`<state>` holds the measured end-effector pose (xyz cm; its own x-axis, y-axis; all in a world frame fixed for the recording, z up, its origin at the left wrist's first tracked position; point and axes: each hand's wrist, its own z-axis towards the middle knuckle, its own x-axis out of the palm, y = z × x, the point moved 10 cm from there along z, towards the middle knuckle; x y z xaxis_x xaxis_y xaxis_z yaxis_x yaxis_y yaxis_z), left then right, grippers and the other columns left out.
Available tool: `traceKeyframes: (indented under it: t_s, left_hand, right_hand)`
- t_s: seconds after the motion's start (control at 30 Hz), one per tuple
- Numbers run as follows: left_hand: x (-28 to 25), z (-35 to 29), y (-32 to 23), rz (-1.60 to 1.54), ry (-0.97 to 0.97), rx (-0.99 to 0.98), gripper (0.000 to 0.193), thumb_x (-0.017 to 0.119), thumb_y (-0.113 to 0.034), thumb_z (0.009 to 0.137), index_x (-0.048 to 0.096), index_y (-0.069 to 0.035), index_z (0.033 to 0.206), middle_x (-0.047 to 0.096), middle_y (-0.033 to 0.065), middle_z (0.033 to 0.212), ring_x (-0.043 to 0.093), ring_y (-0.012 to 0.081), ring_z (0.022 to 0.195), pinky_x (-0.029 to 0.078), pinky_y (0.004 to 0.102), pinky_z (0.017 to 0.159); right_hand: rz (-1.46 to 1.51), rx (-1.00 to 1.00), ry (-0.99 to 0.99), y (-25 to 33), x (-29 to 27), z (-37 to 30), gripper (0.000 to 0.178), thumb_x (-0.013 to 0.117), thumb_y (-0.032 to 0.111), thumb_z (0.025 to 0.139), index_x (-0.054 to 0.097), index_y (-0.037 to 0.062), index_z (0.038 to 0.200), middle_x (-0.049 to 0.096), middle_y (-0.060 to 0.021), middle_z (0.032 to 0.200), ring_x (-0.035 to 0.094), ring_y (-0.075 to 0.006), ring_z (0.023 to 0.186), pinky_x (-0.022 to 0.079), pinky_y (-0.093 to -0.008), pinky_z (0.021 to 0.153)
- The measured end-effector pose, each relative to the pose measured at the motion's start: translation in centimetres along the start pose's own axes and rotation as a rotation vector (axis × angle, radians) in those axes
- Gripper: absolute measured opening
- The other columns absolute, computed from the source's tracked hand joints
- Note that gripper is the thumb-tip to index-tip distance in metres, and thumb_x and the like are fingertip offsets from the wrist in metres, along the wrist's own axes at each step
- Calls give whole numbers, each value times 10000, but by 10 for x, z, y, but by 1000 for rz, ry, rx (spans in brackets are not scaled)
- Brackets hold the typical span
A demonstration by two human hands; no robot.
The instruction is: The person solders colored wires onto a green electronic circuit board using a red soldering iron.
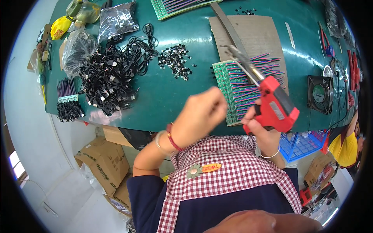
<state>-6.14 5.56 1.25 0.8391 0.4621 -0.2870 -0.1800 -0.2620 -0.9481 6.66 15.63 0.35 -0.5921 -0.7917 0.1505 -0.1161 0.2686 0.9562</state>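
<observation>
A red and black soldering gun (276, 106) is gripped in my right hand (264, 134), its metal tip pointing up and left over a green circuit board panel (222, 83). Purple and pink wires (243, 97) run in rows from the panel to the right, partly behind the tool. My left hand (204, 112) is closed just left of the panel's edge; the curled fingers hide whatever may be in them. Under the panel lies a brown cardboard sheet (268, 35), with a metal bar (229, 25) across it. Small black components (176, 62) are heaped left of the panel.
Black cables (108, 79) are piled at the left, near plastic bags (79, 50) and a wired board (68, 99). Another wired panel (167, 13) sits at the far edge. Rightward are a fan (319, 94), pliers (328, 48), a blue crate (303, 145) and a person in yellow (345, 149).
</observation>
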Motion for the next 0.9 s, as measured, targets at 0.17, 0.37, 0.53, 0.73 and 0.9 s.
traceKeyframes:
  t_s: [0.17,0.37,0.53,0.73,0.9]
  left_hand:
    - [26,-22,-26,-65,73,95,84,596,4,806,528,4,856,602,77,758,615,150,658,493,278,591]
    - [35,-24,-15,-182,105,11,74,583,6,819,535,15,875,616,100,779,632,164,672,498,271,593]
    - [30,-21,-15,-114,104,-1,49,588,2,812,550,22,834,614,87,698,625,147,617,494,264,555]
    - [15,4,59,-445,73,-333,64,560,-60,839,552,-2,813,597,29,669,525,43,566,414,186,485]
    - [6,24,95,-404,94,-449,95,544,-100,846,549,-13,808,596,23,668,504,40,533,383,169,467]
  right_hand:
    - [-62,101,215,-4,25,-6,480,603,-41,805,402,-6,1239,563,-68,852,545,-128,767,452,-267,668]
    - [-266,12,224,-1,17,-12,481,594,-77,796,412,-12,1237,567,-57,859,548,-119,800,461,-270,715]
    - [-244,81,171,-1,24,-8,28,586,36,856,579,20,879,564,-16,787,532,-81,725,443,-252,646]
    - [-251,20,-16,-2,-12,-7,390,586,58,849,439,-46,1195,574,-75,745,566,-139,653,477,-285,617]
    - [-137,91,-70,-24,-51,-18,366,583,88,844,469,-59,1160,492,-48,573,462,-117,469,418,-267,478]
